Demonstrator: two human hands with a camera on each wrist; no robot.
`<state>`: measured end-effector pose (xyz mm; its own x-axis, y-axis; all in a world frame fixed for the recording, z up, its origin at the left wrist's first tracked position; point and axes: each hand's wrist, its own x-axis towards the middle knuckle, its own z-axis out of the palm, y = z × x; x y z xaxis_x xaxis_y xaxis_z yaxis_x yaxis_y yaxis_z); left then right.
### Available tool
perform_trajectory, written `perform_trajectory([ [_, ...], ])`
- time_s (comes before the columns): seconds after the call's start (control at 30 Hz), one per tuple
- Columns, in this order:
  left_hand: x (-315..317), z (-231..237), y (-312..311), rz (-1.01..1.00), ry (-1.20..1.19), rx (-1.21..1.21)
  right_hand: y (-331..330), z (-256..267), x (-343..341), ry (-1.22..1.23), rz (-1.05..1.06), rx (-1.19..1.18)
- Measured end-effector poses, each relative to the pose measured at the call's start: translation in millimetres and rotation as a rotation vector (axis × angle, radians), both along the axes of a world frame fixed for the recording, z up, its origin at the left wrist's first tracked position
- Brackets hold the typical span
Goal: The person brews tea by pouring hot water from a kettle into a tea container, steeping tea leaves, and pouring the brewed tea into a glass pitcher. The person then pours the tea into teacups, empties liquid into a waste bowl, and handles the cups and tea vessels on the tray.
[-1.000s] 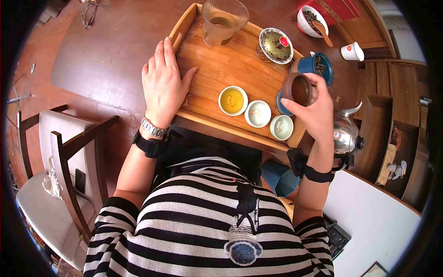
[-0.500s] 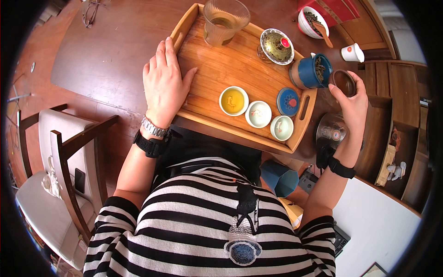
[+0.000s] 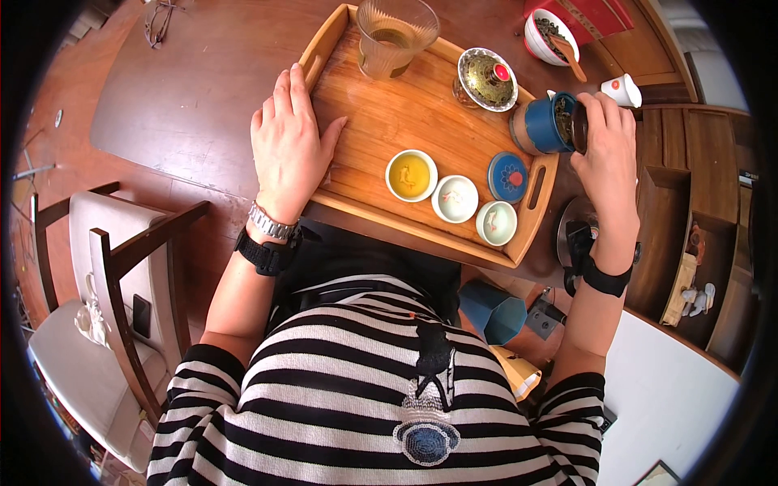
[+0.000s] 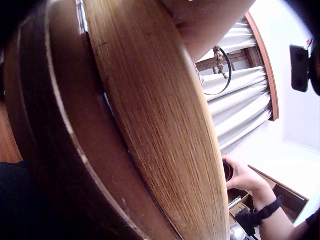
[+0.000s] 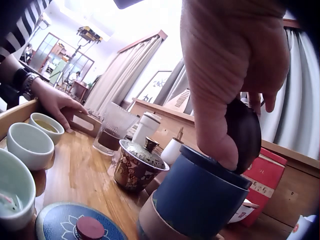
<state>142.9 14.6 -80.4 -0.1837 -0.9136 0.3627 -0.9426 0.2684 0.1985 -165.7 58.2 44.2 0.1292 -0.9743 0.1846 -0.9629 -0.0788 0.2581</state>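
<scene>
The right hand [image 3: 608,150] grips a small dark brown cup [image 3: 579,127] by its rim, tipped on its side at the mouth of a blue canister [image 3: 545,123] with dark leaves inside. In the right wrist view the thumb reaches over the rim of the canister [image 5: 200,195], beside the dark cup [image 5: 243,135]. The left hand [image 3: 288,150] lies flat with straight fingers on the left end of the wooden tray [image 3: 365,121]. A blue lid [image 3: 507,176] rests on the tray near one cup of yellow liquid [image 3: 411,176] and two pale cups [image 3: 455,199].
A glass pitcher [image 3: 395,40] and a patterned lidded bowl [image 3: 486,79] stand on the tray's far side. Beyond are a white bowl of leaves [image 3: 551,38] and a paper cup [image 3: 621,91]. A metal kettle [image 3: 574,227] is partly hidden by the right wrist.
The right hand has carried the brown cup from above the blue lid, out to the right, then back to the canister's mouth, tilting it. The left hand has stayed in place.
</scene>
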Motion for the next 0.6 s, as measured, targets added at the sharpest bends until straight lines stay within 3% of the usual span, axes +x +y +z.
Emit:
perform_trajectory([
  [0.07, 0.3, 0.4, 0.2, 0.003, 0.0, 0.0, -0.4, 0.2, 1.6, 0.129, 0.015, 0.014],
  [0.2, 0.0, 1.7, 0.4, 0.005, 0.007, 0.015, 5.9, -2.0, -5.1, 0.092, -0.008, -0.064],
  [0.3, 0.1, 1.9, 0.5, 0.0, 0.013, 0.011, 18.2, -1.3, 5.4, -0.425, -0.221, -0.257],
  [0.33, 0.5, 1.9, 0.5, -0.003, 0.013, 0.007, 24.4, -3.0, 13.3, -0.426, -0.22, -0.256],
  [0.4, 0.9, 0.1, 0.0, -0.006, 0.001, -0.011, 35.0, -13.5, 24.2, -1.08, -0.306, -0.192],
  [0.47, 0.7, -1.0, 0.0, -0.015, -0.014, -0.026, 40.9, -37.1, 34.6, -1.043, -0.207, -0.131],
  [0.6, 0.3, -0.3, -0.4, -0.011, -0.02, -0.03, 38.7, -59.7, 72.5, -0.998, -0.312, 0.014],
])
